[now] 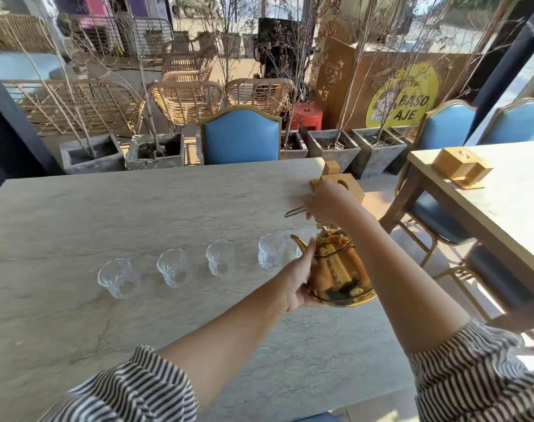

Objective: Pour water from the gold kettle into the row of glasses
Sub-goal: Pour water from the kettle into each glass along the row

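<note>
A: Striped sleeves (144,388) sit nearest, both arms reaching out over the table (77,208). How is the gold kettle (338,269) held?

B: Lifted off the table at the right end of the row. The right hand (329,205) is closed on its handle from above; the left hand (302,278) is wrapped against the body, thumb up by the spout (299,242).

A: Best way to pour?

B: I'd judge a slow tip, spout low over the rim, the left hand steadying. Four glasses show clearly; the nearest-right glass (270,251) sits just beside the spout, and a further one may hide behind the kettle. I can't tell whether any holds water.

A: Room to move?

B: Plenty leftward toward the far-left glass (118,278). On the right the table edge is close, with a wooden box (347,184) just beyond the right hand, so watch that side
</note>
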`<state>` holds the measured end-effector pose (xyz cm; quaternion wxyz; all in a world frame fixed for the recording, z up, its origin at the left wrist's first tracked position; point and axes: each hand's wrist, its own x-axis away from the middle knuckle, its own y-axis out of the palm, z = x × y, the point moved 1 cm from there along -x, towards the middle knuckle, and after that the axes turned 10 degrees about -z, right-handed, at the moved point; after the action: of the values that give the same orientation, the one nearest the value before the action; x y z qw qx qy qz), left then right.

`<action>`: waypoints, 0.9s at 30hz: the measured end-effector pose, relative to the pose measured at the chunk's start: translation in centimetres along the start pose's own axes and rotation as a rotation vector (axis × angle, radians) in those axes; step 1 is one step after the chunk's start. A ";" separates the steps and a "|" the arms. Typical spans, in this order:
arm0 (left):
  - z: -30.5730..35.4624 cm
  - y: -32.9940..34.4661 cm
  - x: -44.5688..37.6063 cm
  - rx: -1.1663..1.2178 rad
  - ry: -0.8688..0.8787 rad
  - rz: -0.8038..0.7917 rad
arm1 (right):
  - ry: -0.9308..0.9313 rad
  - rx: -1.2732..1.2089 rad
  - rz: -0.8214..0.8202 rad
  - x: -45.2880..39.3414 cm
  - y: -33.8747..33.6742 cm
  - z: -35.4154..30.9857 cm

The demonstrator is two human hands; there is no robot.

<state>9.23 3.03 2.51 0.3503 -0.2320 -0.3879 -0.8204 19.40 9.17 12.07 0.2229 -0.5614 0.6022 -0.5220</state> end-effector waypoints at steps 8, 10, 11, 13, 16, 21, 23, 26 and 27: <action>-0.2 -1.9 -0.9 -0.066 -0.011 0.022 | 0.033 -0.096 -0.005 -0.5 2.0 1.0; -0.4 -2.5 -1.5 -0.086 -0.008 0.017 | 0.049 -0.114 0.010 -0.6 2.7 1.3; -0.5 -2.8 -1.6 -0.101 -0.002 0.018 | 0.056 -0.120 0.017 -0.5 3.0 1.5; -0.7 -3.3 -1.8 -0.137 0.016 0.026 | 0.067 -0.141 0.028 -0.4 3.7 1.8; -1.1 -4.1 -2.2 -0.195 0.029 0.043 | 0.071 -0.192 0.038 0.0 4.7 2.5; -1.8 -5.2 -2.7 -0.196 0.074 0.090 | 0.024 -0.232 0.086 1.2 6.1 3.1; -2.0 -5.6 -2.6 -0.183 0.097 0.117 | -0.007 -0.271 0.099 1.8 6.6 3.1; -2.2 -6.4 -2.0 -0.156 0.140 0.168 | -0.078 -0.345 0.169 2.6 7.5 3.0; -2.2 -6.7 -1.6 -0.146 0.160 0.181 | -0.097 -0.361 0.192 2.8 7.8 2.9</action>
<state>5.01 4.94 -3.00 0.4348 -0.2247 -0.2753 -0.8274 17.67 4.12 5.04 0.1963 -0.5569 0.7251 -0.3543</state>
